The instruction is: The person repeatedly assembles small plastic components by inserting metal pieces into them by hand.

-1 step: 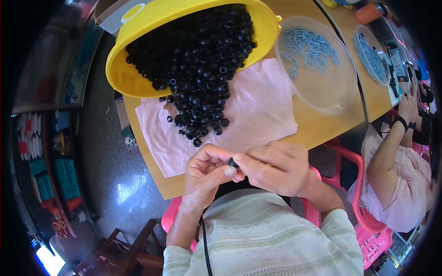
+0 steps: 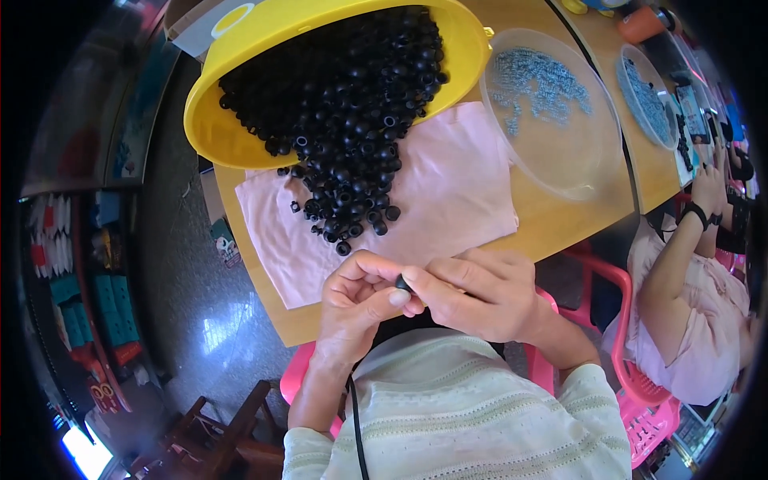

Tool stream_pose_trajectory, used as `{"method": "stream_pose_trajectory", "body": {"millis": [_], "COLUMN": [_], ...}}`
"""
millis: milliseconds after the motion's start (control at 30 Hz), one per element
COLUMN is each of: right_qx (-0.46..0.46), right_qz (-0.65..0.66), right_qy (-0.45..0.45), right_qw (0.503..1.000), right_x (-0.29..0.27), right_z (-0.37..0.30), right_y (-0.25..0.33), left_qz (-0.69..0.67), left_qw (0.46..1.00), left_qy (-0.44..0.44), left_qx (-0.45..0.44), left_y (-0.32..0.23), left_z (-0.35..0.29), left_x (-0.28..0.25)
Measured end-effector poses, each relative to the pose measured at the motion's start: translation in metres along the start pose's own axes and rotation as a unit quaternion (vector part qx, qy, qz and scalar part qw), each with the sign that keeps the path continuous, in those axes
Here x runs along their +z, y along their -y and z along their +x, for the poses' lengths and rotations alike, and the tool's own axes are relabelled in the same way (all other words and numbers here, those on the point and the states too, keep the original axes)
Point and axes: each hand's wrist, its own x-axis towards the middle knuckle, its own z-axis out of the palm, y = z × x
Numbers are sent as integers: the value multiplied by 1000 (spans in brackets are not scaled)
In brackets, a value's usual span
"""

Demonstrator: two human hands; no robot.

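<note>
The person's pale striped top (image 2: 488, 408) fills the lower middle, with a thin black cord (image 2: 358, 432) running down its left side and parts of a pink chair (image 2: 298, 374) showing on both sides of the waist. Just in front of the body, the left hand (image 2: 358, 294) pinches one small black piece (image 2: 402, 283) between thumb and forefinger. The right hand (image 2: 484, 296) comes in from the other side, fingers bent, its fingertips against the same piece; whether they grip it or only press on it cannot be told. The piece is mostly covered by the fingers, just beyond the table's near edge.

Beyond the hands, a pink cloth (image 2: 464, 188) lies on the wooden table (image 2: 552, 228). A heap of rounded, hollow black pieces (image 2: 348, 180) spills onto it from a yellow tub (image 2: 214, 134), which is tipped on its side with its mouth toward the person.

To the right of the tub sits a round clear tray (image 2: 572, 172) with many tiny blue pieces (image 2: 540, 76) gathered toward its far side. Farther right, a smaller clear tray (image 2: 621, 76) holds similar blue bits, and another person in a light pink top (image 2: 696, 336) sits at the table.
</note>
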Motion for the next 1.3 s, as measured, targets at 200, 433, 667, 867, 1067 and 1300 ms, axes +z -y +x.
{"method": "stream_pose_trajectory", "body": {"millis": [200,433,667,867,1067,1300], "right_qx": [-26,199,241,141,144,173], "right_qz": [-64,58,-11,-8,-60,-51], "right_qy": [106,44,53,28,38,14], "right_qw": [992,977,969,990,987,983], "right_x": [7,19,35,47,55,43], "right_z": [-6,26,41,62,57,38], "right_y": [-4,-28,-32,-33,-42,-49], "left_qz": [-2,48,14,36,62,73], "left_qw": [999,999,1000,999,997,995], "left_qy": [-36,6,24,29,-13,20], "left_qx": [12,-3,5,-10,40,69], "left_y": [2,4,3,1,7,11], "left_z": [-1,-5,-5,-4,4,7], "left_x": [-18,-26,-27,-28,-18,-21]}}
